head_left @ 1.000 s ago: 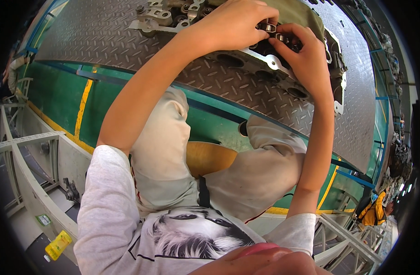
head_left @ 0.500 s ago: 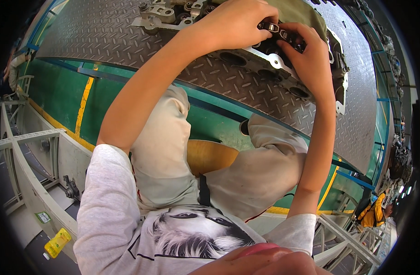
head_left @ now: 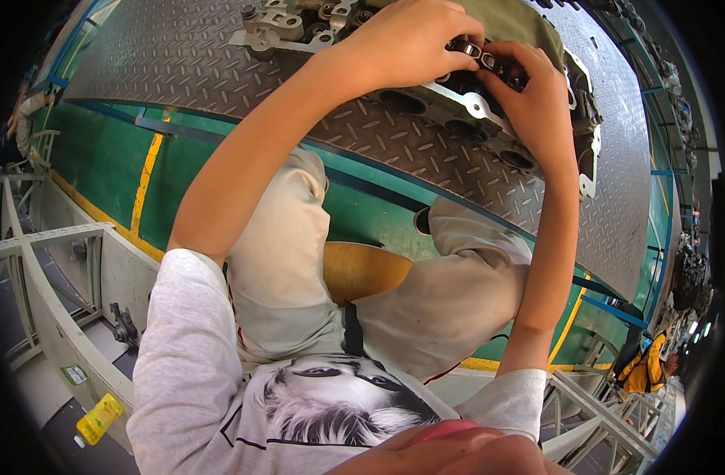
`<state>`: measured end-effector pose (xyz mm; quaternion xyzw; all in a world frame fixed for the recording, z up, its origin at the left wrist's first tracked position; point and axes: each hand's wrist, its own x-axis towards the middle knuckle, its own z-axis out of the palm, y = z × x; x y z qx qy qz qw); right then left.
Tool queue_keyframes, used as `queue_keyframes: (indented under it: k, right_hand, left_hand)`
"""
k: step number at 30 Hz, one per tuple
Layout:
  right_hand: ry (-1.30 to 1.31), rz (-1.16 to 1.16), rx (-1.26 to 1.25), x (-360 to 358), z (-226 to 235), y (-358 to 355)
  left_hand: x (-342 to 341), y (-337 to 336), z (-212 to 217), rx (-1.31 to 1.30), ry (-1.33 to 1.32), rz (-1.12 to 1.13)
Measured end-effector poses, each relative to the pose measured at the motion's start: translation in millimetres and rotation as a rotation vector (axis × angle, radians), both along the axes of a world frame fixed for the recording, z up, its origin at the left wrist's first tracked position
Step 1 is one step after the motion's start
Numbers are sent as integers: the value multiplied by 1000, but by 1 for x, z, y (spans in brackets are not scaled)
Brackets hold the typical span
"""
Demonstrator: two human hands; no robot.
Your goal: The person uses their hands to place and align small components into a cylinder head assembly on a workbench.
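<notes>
Our left hand pinches a small, shiny steel piece with a rounded middle between thumb and fingertips. Our right hand closes its thumb and forefinger on a second small, shiny steel piece, close beside the first; we cannot tell whether the two touch. Both sit over a long, grey metal engine cylinder head with round ports along its side, which lies near the near edge of the dark, diamond-patterned steel worktop, well apart from its near left corner. Our left forearm crosses in front of part of it. An olive-green cloth lies bunched at its far side, just beyond our fingers.
</notes>
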<state>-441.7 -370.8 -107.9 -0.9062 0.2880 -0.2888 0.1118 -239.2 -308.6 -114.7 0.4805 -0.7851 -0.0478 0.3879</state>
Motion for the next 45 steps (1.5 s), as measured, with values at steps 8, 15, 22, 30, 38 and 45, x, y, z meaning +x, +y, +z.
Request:
queue_keyframes:
  k: [8, 15, 22, 30, 38, 45]
  right_hand:
    - [-22, -12, 24, 2, 1, 3]
    - [-42, 13, -32, 2, 0, 3]
    - [-70, 18, -42, 2, 3, 3]
    - [-36, 35, -57, 1, 3, 2]
    - [-61, 42, -80, 0, 2, 3]
    - [-57, 32, -74, 1, 2, 2]
  left_hand:
    - [-1, 0, -1, -1, -1, 2]
    - [-1, -2, -1, -39, 39, -43]
    - [0, -2, -1, -66, 12, -27]
    - [-1, 0, 0, -64, 24, 2]
    - [-2, 0, 2, -88, 7, 18]
    - [-1, 1, 2, -68, 13, 19]
